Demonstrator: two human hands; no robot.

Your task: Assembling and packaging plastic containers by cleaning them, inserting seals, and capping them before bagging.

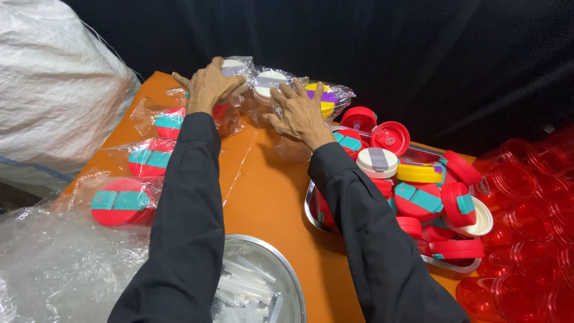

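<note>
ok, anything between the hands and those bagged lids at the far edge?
Nothing visible. The left hand rests on a bagged white lid, and the right hand on the bagged white-and-purple lid; only the bags' own plastic lies between.

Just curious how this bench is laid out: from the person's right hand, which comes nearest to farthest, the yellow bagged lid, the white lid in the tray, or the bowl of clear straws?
From the right hand:
1. Yellow bagged lid, just beside the fingers.
2. White lid, in the tray's upper part.
3. Bowl of clear straws, bottom centre.
</note>
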